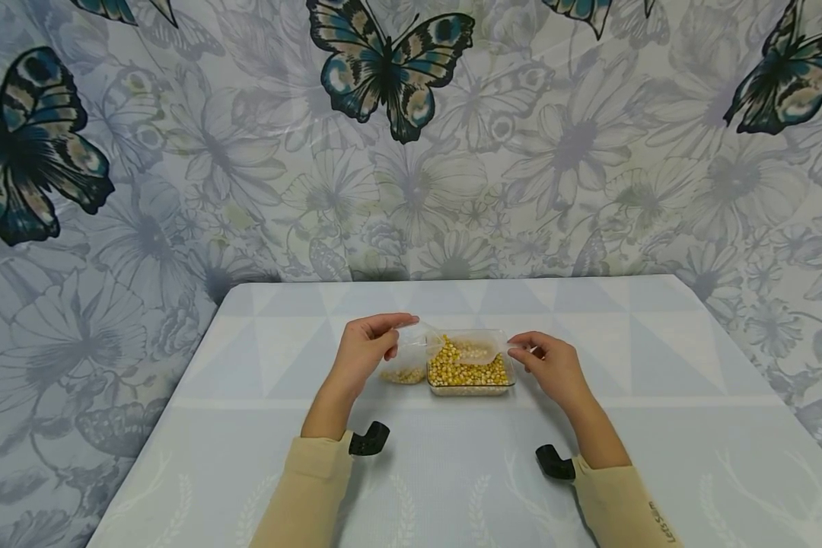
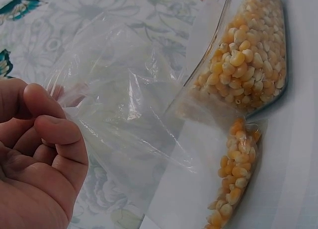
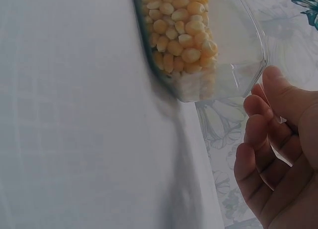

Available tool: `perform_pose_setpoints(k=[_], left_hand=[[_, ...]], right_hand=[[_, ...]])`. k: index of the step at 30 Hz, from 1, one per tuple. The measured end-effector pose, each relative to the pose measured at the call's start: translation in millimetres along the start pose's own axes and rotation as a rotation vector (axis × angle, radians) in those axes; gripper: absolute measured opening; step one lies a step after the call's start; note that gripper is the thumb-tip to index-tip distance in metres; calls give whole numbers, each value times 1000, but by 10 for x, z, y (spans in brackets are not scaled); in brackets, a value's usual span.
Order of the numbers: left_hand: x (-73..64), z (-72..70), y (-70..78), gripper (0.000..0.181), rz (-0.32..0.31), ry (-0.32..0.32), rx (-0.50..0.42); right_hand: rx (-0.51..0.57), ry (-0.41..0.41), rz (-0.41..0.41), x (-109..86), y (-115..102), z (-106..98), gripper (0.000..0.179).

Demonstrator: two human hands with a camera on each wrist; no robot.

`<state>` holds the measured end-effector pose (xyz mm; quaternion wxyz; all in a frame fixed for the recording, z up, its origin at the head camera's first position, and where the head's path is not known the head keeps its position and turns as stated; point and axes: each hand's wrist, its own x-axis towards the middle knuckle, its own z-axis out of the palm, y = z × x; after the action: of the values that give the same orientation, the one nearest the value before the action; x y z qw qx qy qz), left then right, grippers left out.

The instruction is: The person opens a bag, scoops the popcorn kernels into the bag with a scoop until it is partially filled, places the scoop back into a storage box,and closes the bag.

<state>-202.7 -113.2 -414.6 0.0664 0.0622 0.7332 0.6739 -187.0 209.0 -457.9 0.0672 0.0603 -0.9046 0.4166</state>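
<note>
A clear rectangular container [image 1: 472,390] full of yellow corn kernels [image 1: 462,373] sits on the table. Beside its left end is a clear plastic bag [image 2: 126,114], with more kernels [image 2: 233,177] lying low in it. My left hand [image 1: 370,346] pinches the upper part of the bag between thumb and fingers, raised above the table. The film stretches from there toward the container and overlaps its left end. At the container's right end, the thumb and forefinger of my right hand [image 1: 548,365] pinch the rim corner; its other fingers are loosely curled.
The pale table [image 1: 452,472] has a triangle and leaf pattern. Behind it hangs a cloth [image 1: 452,198] printed with flowers and butterflies. Black wrist mounts [image 1: 370,439] stick out from both beige sleeves [image 1: 308,487].
</note>
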Motion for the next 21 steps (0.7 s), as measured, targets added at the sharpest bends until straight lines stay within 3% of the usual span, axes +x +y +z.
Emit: perform_pose_setpoints(k=[9,21], left_hand=[[-3,2,-4,38,-1,5,1],[-1,10,-6,39,-5,4,9]], right_hand=[[21,-2,11,5,15,12,24],[133,-10,123,23,85,18,27]])
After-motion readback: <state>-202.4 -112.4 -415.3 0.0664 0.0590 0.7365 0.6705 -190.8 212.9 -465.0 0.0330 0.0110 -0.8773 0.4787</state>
